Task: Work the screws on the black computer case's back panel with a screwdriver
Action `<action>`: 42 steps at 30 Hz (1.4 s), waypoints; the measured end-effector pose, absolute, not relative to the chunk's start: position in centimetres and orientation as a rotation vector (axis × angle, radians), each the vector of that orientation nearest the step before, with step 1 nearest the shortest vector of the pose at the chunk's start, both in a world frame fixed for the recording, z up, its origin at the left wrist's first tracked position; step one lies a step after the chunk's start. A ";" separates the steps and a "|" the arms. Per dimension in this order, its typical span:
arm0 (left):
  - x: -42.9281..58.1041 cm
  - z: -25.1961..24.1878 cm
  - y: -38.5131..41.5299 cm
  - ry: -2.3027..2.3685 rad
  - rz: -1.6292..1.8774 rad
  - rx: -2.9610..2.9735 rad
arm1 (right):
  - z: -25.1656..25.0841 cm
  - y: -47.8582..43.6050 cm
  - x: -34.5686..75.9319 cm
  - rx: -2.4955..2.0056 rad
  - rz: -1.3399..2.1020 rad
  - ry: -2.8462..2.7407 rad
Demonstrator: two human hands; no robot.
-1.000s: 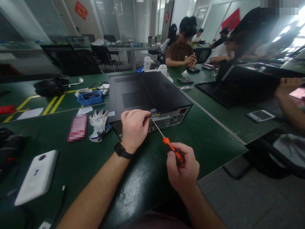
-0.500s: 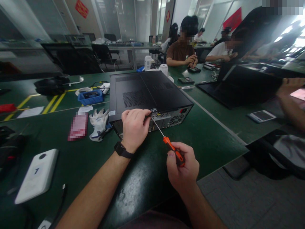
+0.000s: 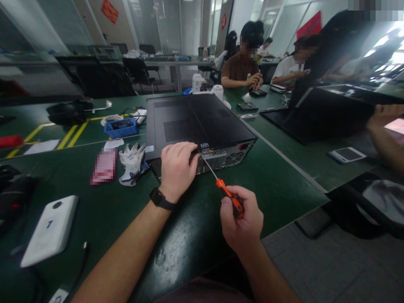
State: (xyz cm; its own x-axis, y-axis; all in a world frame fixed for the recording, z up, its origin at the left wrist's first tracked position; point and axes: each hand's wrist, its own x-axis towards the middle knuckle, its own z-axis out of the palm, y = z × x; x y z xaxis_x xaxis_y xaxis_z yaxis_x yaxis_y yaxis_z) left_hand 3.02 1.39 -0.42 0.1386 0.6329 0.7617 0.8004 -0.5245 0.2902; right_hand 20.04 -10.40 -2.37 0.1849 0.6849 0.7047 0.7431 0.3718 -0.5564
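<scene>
The fingers of my right hand were curled firmly about a screwdriver with an orange-and-black handle and thin metal shaft, thumb pressing on top. That shaft ran forward and leftward from them to the bunched fingertips of my left hand, which sat at the near edge of a black, box-shaped metal computer case. The case lay flat on a dark green tabletop, reaching away beyond the left fingers, with a round fan grille to their right and a crumpled white-and-blue fabric glove to their left.

I judged the screwdriver light and stiff, best held by its thick handle (the slim shaft would probably have slipped round in the grip). The case looked heavy, rigid and a little slick on top; to shift it I would have taken both side edges, clear of the grille.

I could not tell whether the left thumb and forefinger pinched something small, steadied the tip or only touched the case, since the bent fingers covered that spot. The right palm hid the butt of the handle, and the case's underside was out of sight.
</scene>
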 end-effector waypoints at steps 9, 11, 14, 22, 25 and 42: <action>3.0 -0.7 1.3 -1.429 -1.191 -2.217 | -2.0 -10.2 20.4 -1.315 -0.058 -1.572; 3.0 -0.7 1.3 -1.432 -1.180 -2.214 | -1.9 -10.2 20.4 -1.289 -0.078 -1.585; 3.1 -0.7 1.3 -1.433 -1.179 -2.207 | -1.8 -10.2 20.3 -1.253 -0.085 -1.606; 3.1 -0.9 1.3 -1.392 -1.194 -2.179 | -2.6 -10.0 20.3 -1.295 -0.018 -1.548; 3.1 -0.9 1.3 -1.390 -1.189 -2.185 | -2.6 -10.2 20.3 -1.318 0.059 -1.503; 3.1 -0.7 1.2 -1.453 -1.217 -2.229 | -3.1 -10.5 20.4 -1.242 0.008 -1.450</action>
